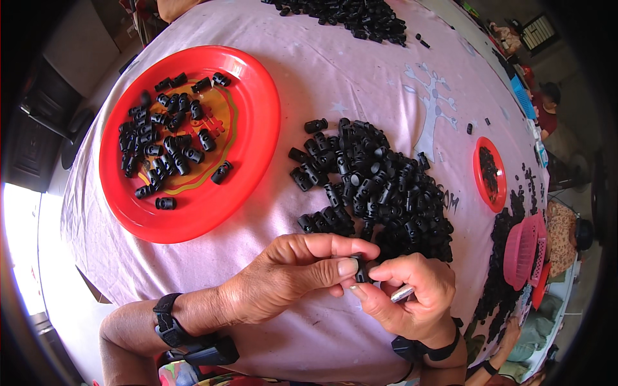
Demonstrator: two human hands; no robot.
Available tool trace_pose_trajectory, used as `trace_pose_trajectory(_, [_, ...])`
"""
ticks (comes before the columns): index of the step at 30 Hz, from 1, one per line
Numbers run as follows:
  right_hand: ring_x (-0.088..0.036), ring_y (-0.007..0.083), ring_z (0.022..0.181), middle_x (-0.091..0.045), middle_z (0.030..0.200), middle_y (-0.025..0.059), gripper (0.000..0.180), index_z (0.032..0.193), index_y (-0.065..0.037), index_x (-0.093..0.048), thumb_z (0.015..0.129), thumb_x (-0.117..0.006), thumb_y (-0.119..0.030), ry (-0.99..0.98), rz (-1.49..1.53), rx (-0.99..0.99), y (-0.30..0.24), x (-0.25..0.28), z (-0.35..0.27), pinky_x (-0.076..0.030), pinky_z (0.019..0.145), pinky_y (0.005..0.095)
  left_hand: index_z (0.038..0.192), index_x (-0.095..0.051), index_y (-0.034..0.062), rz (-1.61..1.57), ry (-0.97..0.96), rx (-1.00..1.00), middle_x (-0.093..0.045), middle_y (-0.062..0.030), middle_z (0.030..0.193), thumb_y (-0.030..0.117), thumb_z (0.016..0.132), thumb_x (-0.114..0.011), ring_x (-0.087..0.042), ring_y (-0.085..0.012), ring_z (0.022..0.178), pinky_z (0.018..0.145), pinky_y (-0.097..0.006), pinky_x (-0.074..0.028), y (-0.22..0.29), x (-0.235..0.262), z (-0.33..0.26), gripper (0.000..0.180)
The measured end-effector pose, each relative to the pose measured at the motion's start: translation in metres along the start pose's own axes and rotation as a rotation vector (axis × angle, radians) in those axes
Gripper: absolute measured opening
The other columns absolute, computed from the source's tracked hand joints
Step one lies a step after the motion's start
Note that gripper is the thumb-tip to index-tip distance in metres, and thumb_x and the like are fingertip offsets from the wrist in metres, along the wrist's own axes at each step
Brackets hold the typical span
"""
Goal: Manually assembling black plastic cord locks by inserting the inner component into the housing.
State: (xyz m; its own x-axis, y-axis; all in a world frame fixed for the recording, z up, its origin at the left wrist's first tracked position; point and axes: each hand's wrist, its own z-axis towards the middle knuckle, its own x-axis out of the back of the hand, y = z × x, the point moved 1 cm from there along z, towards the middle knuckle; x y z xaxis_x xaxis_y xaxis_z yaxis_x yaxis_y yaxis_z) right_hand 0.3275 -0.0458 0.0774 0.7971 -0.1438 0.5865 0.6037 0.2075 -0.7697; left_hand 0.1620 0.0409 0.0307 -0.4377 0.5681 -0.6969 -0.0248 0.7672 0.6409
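Note:
My left hand (293, 273) and my right hand (412, 289) meet above the near edge of the table, both pinching one small black plastic toggle piece (362, 270) between thumbs and fingertips. A small shiny metal piece (402, 294) also sits in my right palm. Just beyond my hands lies a large heap of the same black toggle pieces (373, 186) on the pink tablecloth (335, 71). To the left, a big red plate (251, 128) holds several more of the black pieces (164, 145).
A second pile of black pieces (351, 14) lies at the far edge. On the right are a small red plate (479, 177) with black parts, a pink basket (523, 251), scattered black pieces, and other people seated along the table's right side.

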Motion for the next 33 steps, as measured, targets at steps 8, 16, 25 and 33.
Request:
trace_pose_trajectory(8, [-0.057,0.0089,0.048,-0.059,0.060,0.0029,0.029,0.075,-0.004,-0.056,0.072,-0.081,-0.018,0.000,-0.082,-0.023,0.002,-0.001,-0.002,-0.043,0.044,0.0214,0.126,-0.054,0.0038,-0.058,-0.038,0.015,-0.061,0.0000,0.106,0.017,0.095,-0.054,-0.054,-0.0053,0.092,0.084,-0.023,-0.045,-0.002,0.001,0.001,0.034])
trace_pose_trajectory(16, [-0.064,0.0139,0.055,-0.061,0.063,0.0065,0.041,0.074,-0.002,-0.055,0.073,-0.081,-0.034,-0.040,-0.097,-0.083,0.010,-0.003,-0.005,-0.048,0.048,0.0248,0.125,-0.054,0.0052,-0.090,-0.080,0.015,-0.059,0.0028,0.105,0.020,0.096,-0.053,-0.050,-0.0023,0.086,0.077,-0.020,-0.042,-0.006,0.003,0.002,0.032])
trace_pose_trajectory(25, [-0.058,0.0182,0.048,-0.057,0.057,0.0065,0.044,0.069,-0.006,-0.052,0.067,-0.083,-0.037,-0.037,-0.195,-0.082,0.011,-0.004,-0.004,-0.047,0.044,0.0293,0.125,-0.053,-0.0006,-0.118,-0.112,0.063,-0.058,-0.0065,0.120,0.009,0.095,-0.051,-0.052,-0.0125,0.111,0.097,-0.027,-0.040,-0.001,0.001,0.002,0.031])
trace_pose_trajectory(33, [-0.058,0.0183,0.047,-0.056,0.056,0.0051,0.045,0.068,-0.008,-0.050,0.066,-0.083,-0.040,0.003,-0.253,-0.043,0.010,-0.006,-0.004,-0.046,0.043,0.0293,0.125,-0.053,-0.0009,-0.170,-0.100,0.031,-0.059,-0.0070,0.117,0.008,0.095,-0.051,-0.053,-0.0129,0.110,0.096,-0.026,-0.041,-0.004,0.002,0.002,0.031])
